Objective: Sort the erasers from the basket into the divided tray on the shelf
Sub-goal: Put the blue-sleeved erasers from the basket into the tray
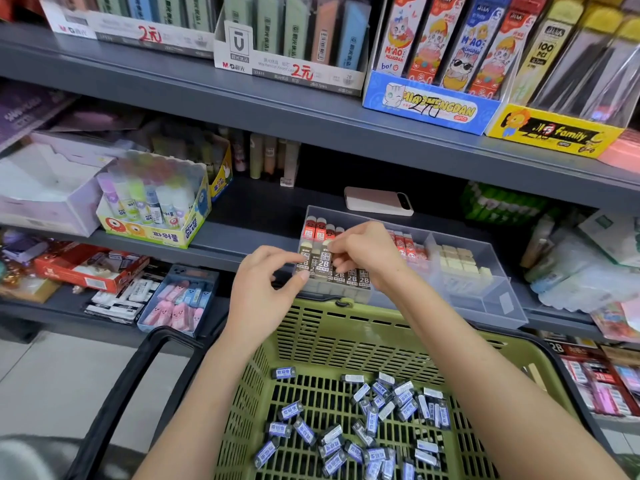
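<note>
two bare hands are held over the front left compartment of the clear divided tray (498, 285) on the shelf (242, 237). the left hand (266, 289) is pinched narrowly, thumb and forefinger closed on the edge of a dark "2b" eraser (304, 263). the right hand (363, 254) is curled with its fingertips (334, 245) on the top of a second "2b" eraser (324, 263); whether that one is truly gripped cannot be told.

just right of the pinch, a row of about four more dark "2b" erasers (353, 278) is seen standing upright in the same compartment. behind the fingers, about four red-sleeved erasers (317, 230) are stood in the rear compartment, and more red ones (408, 247) are seen to the right of the right hand; their print cannot be read. further right, plain cream blocks (457, 265) are packed together, roughly a dozen.

below the wrists, the green basket (346, 334) is seen, with some forty blue-and-white sleeved erasers (370, 420) scattered loose on its floor; their labels are too small to read.

beyond the tray, one pale phone (377, 200) is laid flat. to the left of the grip, a glue-stick box (156, 216) marked "power glue" is seen. above, cartons marked "m&g" (287, 67), "2元", "miaomengdan" (429, 105) and "family" (554, 131) are lined up.
</note>
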The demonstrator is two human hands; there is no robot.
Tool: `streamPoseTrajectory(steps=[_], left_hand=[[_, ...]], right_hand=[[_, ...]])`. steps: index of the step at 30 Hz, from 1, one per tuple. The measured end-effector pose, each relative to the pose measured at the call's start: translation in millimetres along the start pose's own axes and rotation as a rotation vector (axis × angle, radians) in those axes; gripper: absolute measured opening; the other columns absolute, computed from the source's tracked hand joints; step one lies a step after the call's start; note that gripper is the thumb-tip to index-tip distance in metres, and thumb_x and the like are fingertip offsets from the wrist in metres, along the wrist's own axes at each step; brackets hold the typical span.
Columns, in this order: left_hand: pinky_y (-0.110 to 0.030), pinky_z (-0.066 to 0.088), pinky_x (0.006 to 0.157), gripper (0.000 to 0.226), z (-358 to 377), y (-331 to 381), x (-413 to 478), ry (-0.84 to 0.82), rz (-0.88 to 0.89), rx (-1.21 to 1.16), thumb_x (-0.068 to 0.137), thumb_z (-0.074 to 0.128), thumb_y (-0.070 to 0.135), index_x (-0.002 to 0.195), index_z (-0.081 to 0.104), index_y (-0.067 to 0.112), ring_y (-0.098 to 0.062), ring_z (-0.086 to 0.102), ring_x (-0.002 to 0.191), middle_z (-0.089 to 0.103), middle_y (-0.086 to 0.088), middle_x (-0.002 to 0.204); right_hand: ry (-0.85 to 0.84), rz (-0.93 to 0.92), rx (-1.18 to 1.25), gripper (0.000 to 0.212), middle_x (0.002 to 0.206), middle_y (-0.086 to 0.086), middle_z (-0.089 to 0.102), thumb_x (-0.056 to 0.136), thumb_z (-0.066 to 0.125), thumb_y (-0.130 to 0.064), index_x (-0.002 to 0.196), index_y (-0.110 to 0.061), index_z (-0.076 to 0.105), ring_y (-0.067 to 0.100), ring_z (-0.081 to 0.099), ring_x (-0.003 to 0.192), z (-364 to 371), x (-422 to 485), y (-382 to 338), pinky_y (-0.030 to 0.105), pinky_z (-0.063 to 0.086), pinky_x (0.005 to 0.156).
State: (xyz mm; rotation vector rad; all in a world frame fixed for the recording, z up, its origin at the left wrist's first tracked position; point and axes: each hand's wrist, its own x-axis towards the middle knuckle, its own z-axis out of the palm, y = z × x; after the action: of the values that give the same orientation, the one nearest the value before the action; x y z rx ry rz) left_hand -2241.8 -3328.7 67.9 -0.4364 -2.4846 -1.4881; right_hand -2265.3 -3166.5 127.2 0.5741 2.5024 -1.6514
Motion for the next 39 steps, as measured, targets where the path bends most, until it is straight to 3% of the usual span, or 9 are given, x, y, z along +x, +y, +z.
streamPoseTrajectory(steps=[3, 10, 14, 19, 23, 27, 29, 34, 39], left_hand=[[-0.038, 0.046, 0.087, 0.019, 2.5, -0.2, -1.4, -0.005, 0.015, 0.049, 0.085, 0.069, 0.016, 0.103, 0.072, 0.021, -0.017, 0.053, 0.101, 0.059, 0.006, 0.100], [-0.041, 0.047, 0.087, 0.020, 1.6, 0.0, -1.8, 0.008, 0.011, 0.051, 0.084, 0.070, 0.016, 0.103, 0.072, 0.021, -0.015, 0.053, 0.099, 0.059, 0.007, 0.098], [-0.042, 0.046, 0.089, 0.021, -1.1, 5.9, -4.5, 0.058, 0.043, 0.087, 0.083, 0.071, 0.016, 0.104, 0.072, 0.017, -0.017, 0.051, 0.100, 0.059, 0.005, 0.100], [-0.030, 0.046, 0.075, 0.012, 15.7, 24.1, -24.9, 0.128, 0.167, 0.001, 0.083, 0.065, 0.014, 0.093, 0.071, 0.010, -0.017, 0.056, 0.084, 0.059, 0.005, 0.090], [-0.029, 0.047, 0.078, 0.012, 64.9, 15.6, -56.6, -0.172, 0.185, 0.023, 0.084, 0.067, 0.009, 0.095, 0.070, 0.012, -0.007, 0.054, 0.080, 0.060, 0.007, 0.086], [-0.033, 0.035, 0.102, 0.040, 125.7, -25.3, -99.0, -0.763, -0.036, 0.296, 0.089, 0.061, 0.038, 0.126, 0.057, 0.024, -0.021, 0.046, 0.121, 0.055, -0.001, 0.122], [-0.037, 0.032, 0.106, 0.063, 148.9, -42.3, -117.0, -0.901, -0.147, 0.359, 0.085, 0.061, 0.051, 0.140, 0.042, 0.028, -0.026, 0.037, 0.130, 0.046, -0.006, 0.135], [-0.037, 0.032, 0.103, 0.088, 186.1, -56.4, -135.2, -0.864, -0.185, 0.505, 0.074, 0.066, 0.063, 0.145, 0.030, 0.025, -0.028, 0.032, 0.129, 0.039, -0.010, 0.135], [-0.032, 0.035, 0.099, 0.059, 196.4, -58.5, -142.1, -0.765, -0.224, 0.421, 0.081, 0.070, 0.036, 0.132, 0.045, 0.019, -0.024, 0.043, 0.121, 0.049, -0.006, 0.128]], right_hand=[[0.004, -0.028, -0.036, 0.007, 0.057, 0.011, 0.064, 0.082, 0.063, -0.002, 0.077, 0.001, 0.068, 0.018, 0.060, 0.047, 8.4, 3.4, 1.4, 0.035, 0.058, 0.070], [0.068, -0.221, -0.265, 0.018, 0.059, 0.005, 0.062, 0.087, 0.061, -0.011, 0.072, -0.004, 0.069, 0.008, 0.049, 0.040, 10.5, -9.1, 5.8, 0.020, 0.044, 0.048], [0.039, -0.318, -0.128, 0.007, 0.063, -0.006, 0.058, 0.086, 0.066, -0.013, 0.079, -0.014, 0.066, -0.001, 0.051, 0.046, -12.4, -42.4, 24.7, 0.013, 0.042, 0.046], [-0.114, -0.149, 0.030, 0.007, 0.076, 0.002, 0.066, 0.082, 0.068, -0.011, 0.088, -0.016, 0.067, 0.002, 0.058, 0.055, -56.8, -91.2, 106.4, 0.019, 0.052, 0.052], [-0.035, 0.109, -0.294, 0.028, 0.109, 0.005, 0.067, 0.082, 0.070, -0.016, 0.110, -0.012, 0.065, 0.013, 0.064, 0.091, -72.0, -90.3, 192.6, 0.035, 0.051, 0.089], [-0.083, 0.015, -0.757, 0.050, 0.132, 0.000, 0.052, 0.082, 0.069, -0.022, 0.130, -0.022, 0.053, 0.018, 0.051, 0.119, -71.5, -81.0, 253.1, 0.027, 0.039, 0.099], [-0.114, -0.049, -0.832, 0.059, 0.137, -0.003, 0.045, 0.080, 0.069, -0.023, 0.135, -0.024, 0.047, 0.020, 0.042, 0.125, -67.7, -75.8, 270.3, 0.029, 0.033, 0.104], [-0.190, -0.148, -0.956, 0.072, 0.143, -0.004, 0.033, 0.079, 0.071, -0.024, 0.142, -0.022, 0.036, 0.020, 0.035, 0.128, -64.2, -69.8, 296.2, 0.035, 0.037, 0.104], [-0.166, -0.162, -1.012, 0.070, 0.125, 0.002, 0.041, 0.080, 0.071, -0.027, 0.140, -0.018, 0.037, 0.021, 0.040, 0.118, -63.9, -68.6, 308.6, 0.034, 0.042, 0.098]])
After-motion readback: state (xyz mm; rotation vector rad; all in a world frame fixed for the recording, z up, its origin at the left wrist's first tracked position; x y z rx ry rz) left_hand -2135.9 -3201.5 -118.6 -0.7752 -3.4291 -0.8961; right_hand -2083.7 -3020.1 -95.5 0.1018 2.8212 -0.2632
